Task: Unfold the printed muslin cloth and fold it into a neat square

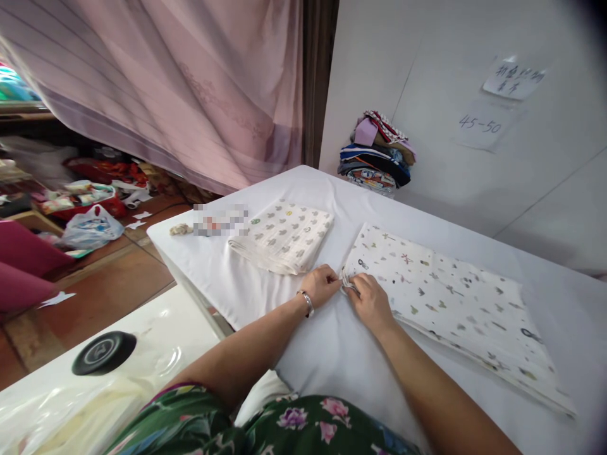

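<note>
A long folded white cloth with small coloured prints (455,303) lies on the white-covered table (332,354). Both hands meet at its near left corner. My left hand (322,284), with a silver bracelet on the wrist, pinches that corner with closed fingers. My right hand (370,302) is closed on the same corner from the other side. A second folded white cloth with grey prints (284,235) lies to the left, just beyond my left hand and not touched.
A pile of folded coloured fabrics (377,155) stands at the table's far edge against the white wall. A pink curtain (190,82) hangs at the left. A white appliance top with a black round knob (104,352) is at the lower left. Clutter and bags lie on the floor.
</note>
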Tool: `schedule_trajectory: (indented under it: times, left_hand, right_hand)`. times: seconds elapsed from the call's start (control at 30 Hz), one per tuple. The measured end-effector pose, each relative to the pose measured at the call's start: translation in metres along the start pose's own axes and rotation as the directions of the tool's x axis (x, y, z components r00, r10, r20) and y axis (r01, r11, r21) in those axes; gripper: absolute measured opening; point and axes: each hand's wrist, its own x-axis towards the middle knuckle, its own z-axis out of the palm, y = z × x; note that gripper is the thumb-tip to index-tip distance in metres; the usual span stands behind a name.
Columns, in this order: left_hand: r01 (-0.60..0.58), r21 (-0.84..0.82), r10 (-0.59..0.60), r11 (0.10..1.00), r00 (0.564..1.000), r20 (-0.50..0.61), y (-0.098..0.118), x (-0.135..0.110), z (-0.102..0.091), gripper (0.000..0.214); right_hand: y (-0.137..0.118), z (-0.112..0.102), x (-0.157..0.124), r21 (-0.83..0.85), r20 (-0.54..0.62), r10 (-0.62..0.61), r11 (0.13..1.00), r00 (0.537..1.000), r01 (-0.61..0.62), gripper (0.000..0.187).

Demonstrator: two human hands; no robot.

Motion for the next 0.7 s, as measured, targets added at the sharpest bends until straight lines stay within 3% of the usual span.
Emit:
schedule_trajectory:
  times: [0.2, 0.4, 0.7]
  left_hand:
    - [-0.033, -0.059, 0.033, 0.998, 0.999, -0.007, -0.0008, 0.0003, -0.0017, 0.018]
    - [-0.025, -0.008, 0.025, 1.0, 1.0, -0.005, -0.0004, 0.0005, -0.0029, 0.02]
    - [-0.024, 0.185, 0.025, 0.983, 1.0, -0.003, -0.0008, 0.0004, -0.0009, 0.019]
  right_hand:
    - [0.0028, -0.0006, -0.001, 0.15, -0.092, 0.084, 0.986, 0.992, -0.069, 0.016]
    - [-0.0003, -0.0045, -0.0004, 0.176, -0.191, 0.076, 0.984, 0.979, -0.042, 0.017]
    - [-0.0066, -0.0014, 0.0009, -0.086, 0.042, -0.044, 0.995, 0.998, 0.048, 0.019]
